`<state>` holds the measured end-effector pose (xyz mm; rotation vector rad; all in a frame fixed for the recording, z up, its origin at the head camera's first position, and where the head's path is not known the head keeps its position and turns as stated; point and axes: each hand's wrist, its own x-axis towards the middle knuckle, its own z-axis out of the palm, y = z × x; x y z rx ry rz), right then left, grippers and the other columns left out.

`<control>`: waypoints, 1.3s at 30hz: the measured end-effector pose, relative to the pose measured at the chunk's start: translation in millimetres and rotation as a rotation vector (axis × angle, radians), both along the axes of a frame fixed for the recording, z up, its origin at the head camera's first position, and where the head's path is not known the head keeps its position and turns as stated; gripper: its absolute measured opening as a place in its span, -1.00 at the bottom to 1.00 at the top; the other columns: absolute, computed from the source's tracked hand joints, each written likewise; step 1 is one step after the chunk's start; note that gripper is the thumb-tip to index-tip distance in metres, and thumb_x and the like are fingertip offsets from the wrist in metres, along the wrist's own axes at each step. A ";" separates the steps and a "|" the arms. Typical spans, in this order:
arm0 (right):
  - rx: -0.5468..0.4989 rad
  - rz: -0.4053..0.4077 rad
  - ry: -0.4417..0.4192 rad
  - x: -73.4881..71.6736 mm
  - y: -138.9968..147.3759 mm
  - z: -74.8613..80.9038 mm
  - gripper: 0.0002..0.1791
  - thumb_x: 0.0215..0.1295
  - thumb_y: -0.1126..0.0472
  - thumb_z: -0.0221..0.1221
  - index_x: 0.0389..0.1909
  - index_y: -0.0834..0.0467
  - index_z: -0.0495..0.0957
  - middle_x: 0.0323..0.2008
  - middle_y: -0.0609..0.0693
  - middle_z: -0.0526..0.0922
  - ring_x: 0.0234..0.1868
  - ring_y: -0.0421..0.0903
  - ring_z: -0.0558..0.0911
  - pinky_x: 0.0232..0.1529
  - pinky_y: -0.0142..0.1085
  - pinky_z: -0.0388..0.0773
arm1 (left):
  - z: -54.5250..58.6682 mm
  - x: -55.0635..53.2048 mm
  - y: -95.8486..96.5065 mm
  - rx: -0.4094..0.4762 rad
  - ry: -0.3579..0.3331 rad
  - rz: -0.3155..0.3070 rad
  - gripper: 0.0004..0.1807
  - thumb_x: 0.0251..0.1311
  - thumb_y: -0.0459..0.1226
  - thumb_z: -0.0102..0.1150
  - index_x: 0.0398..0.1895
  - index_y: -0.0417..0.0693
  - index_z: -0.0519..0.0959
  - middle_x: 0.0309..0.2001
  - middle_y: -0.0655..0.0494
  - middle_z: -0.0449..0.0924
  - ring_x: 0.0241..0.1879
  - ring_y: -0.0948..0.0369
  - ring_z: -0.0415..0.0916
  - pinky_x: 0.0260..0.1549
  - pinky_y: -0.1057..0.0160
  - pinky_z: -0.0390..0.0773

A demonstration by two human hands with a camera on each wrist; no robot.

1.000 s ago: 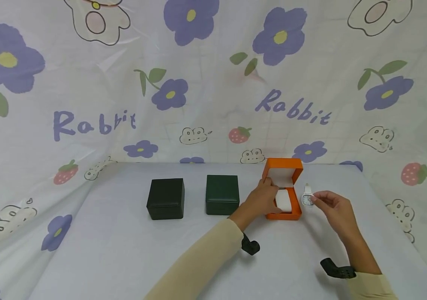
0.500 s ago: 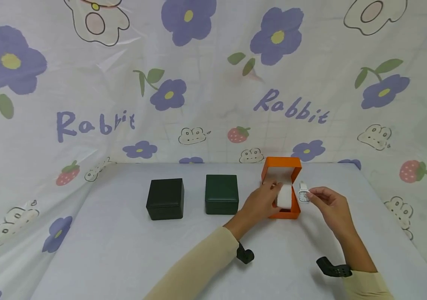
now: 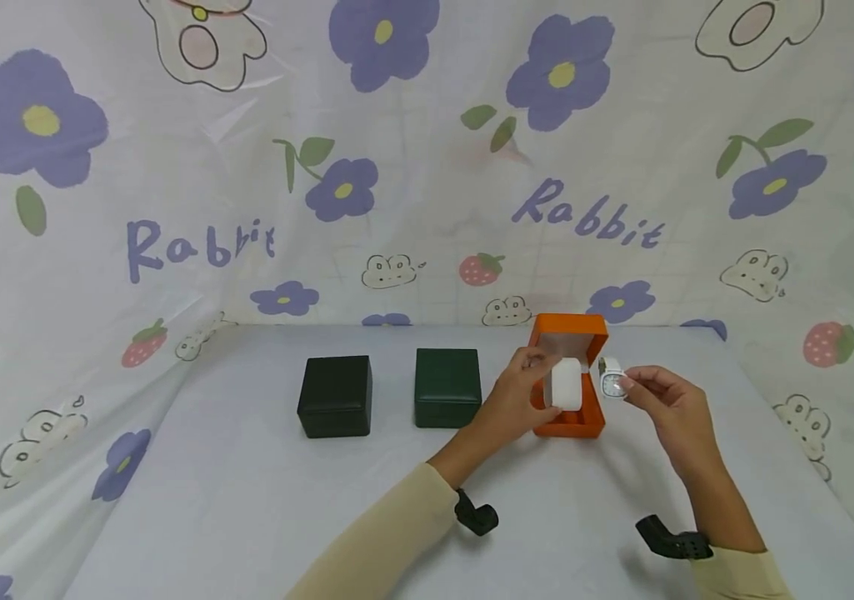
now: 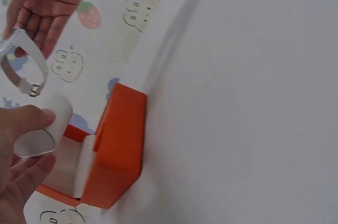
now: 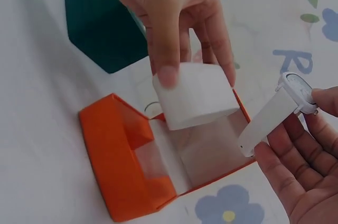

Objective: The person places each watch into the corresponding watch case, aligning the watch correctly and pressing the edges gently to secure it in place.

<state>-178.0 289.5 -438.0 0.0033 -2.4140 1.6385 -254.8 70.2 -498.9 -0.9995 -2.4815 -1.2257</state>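
My left hand [image 3: 512, 392] grips a white watch cushion [image 3: 566, 384] between thumb and fingers, above the orange watch box [image 3: 569, 429]. The box stands with its lid up, and its pale lining [image 5: 211, 150] shows in the right wrist view. To the right of the box, my right hand [image 3: 672, 412] pinches a white wristwatch [image 3: 611, 382] by its case, thumb on the edge. The watch's strap [image 4: 33, 57] hangs in a loop near the cushion in the left wrist view.
Left of the orange box stand a closed dark green box [image 3: 447, 387] and a closed black box [image 3: 334, 396]. All rest on a white-covered table [image 3: 247, 508]. A printed curtain [image 3: 427, 167] with flowers and rabbits rises behind the table's far edge.
My left hand has drawn the cushion up out of the orange box. My right hand has raised the watch slightly, close beside the box. The other two boxes have stayed put.
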 end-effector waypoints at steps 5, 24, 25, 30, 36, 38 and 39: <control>-0.024 0.007 0.021 1.3 -4.3 1.6 -0.57 0.50 0.03 0.18 0.09 0.34 0.56 -0.11 -0.20 0.69 -0.14 -0.31 0.70 -0.03 -0.59 0.58 | 9.4 8.8 -10.9 0.148 -0.123 -0.067 -0.13 0.04 -0.30 0.57 0.47 0.01 0.40 0.30 0.00 0.33 0.08 0.26 0.46 -0.12 0.46 0.66; -0.132 0.097 -0.022 -0.2 -50.0 3.6 -0.51 0.48 -0.01 0.20 0.10 0.37 0.54 -0.14 -0.15 0.68 -0.16 -0.21 0.70 -0.02 -0.49 0.64 | 32.9 37.9 -82.7 0.344 -0.316 -0.126 -0.08 -0.01 -0.37 0.59 0.48 0.20 0.40 0.30 0.14 0.36 0.12 0.21 0.56 -0.20 0.32 0.73; -0.137 0.098 -0.028 -0.3 -53.5 3.1 -0.51 0.48 -0.01 0.20 0.10 0.36 0.54 -0.15 -0.15 0.69 -0.18 -0.21 0.70 -0.02 -0.47 0.64 | 32.0 38.6 -86.1 0.343 -0.317 -0.125 -0.08 -0.01 -0.37 0.59 0.48 0.21 0.40 0.31 0.15 0.36 0.12 0.21 0.56 -0.20 0.31 0.73; -0.178 0.107 -0.059 0.1 -70.1 4.5 -0.51 0.46 -0.04 0.21 0.08 0.33 0.55 -0.17 -0.13 0.70 -0.20 -0.19 0.72 -0.01 -0.41 0.67 | 28.1 44.0 -103.9 0.358 -0.339 -0.142 -0.07 0.00 -0.39 0.58 0.48 0.22 0.39 0.33 0.16 0.34 0.16 0.14 0.54 -0.17 0.26 0.74; -0.231 0.141 -0.056 6.8 -85.2 12.6 -0.52 0.47 0.02 0.22 0.09 0.38 0.53 -0.19 -0.14 0.70 -0.20 -0.19 0.73 -0.02 -0.42 0.67 | 28.9 56.2 -118.8 0.376 -0.350 -0.152 -0.07 -0.01 -0.41 0.57 0.48 0.19 0.39 0.34 0.15 0.34 0.19 0.11 0.53 -0.15 0.22 0.74; -0.241 0.156 -0.038 8.1 -89.9 14.7 -0.53 0.48 0.05 0.22 0.09 0.40 0.53 -0.19 -0.14 0.70 -0.21 -0.19 0.72 -0.03 -0.42 0.67 | 30.9 59.8 -122.1 0.382 -0.339 -0.154 -0.08 0.00 -0.41 0.57 0.48 0.16 0.39 0.34 0.13 0.34 0.19 0.10 0.53 -0.14 0.22 0.74; -0.244 0.166 -0.031 8.4 -92.4 15.5 -0.54 0.48 0.05 0.22 0.09 0.41 0.53 -0.19 -0.14 0.71 -0.21 -0.18 0.72 -0.03 -0.40 0.68 | 31.0 61.3 -124.0 0.385 -0.335 -0.156 -0.08 0.01 -0.41 0.57 0.49 0.15 0.39 0.35 0.12 0.34 0.19 0.09 0.53 -0.14 0.21 0.74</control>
